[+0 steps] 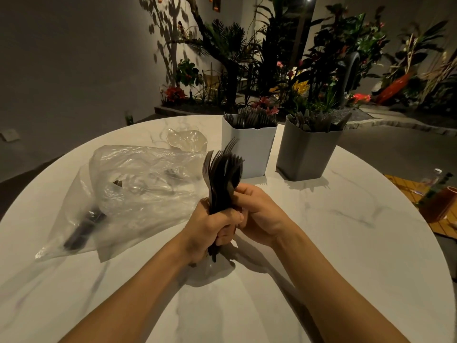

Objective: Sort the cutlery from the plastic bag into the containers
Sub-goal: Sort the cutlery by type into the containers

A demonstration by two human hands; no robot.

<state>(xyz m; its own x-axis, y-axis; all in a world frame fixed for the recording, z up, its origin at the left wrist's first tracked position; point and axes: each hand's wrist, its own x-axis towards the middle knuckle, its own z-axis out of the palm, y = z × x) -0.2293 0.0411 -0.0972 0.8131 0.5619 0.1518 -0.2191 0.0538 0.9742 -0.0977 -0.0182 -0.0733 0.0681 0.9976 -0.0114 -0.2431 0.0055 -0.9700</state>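
A bundle of black plastic forks [222,169] stands upright over the middle of the table, tines up. My left hand [210,229] grips the handles low down. My right hand [257,214] holds the same bundle from the right, its fingers curled around the stems just above the left hand. A clear plastic bag [138,189] lies crumpled to the left with a few dark cutlery pieces [81,231] inside. Behind the forks stand a white container [249,149] full of black forks and a grey container [306,152] holding dark cutlery.
The round white marble table [321,256] fills the view. Clear plastic cutlery [186,139] lies behind the bag. A brown object [442,204] and an orange mat [405,184] sit at the right edge. Plants stand behind the table.
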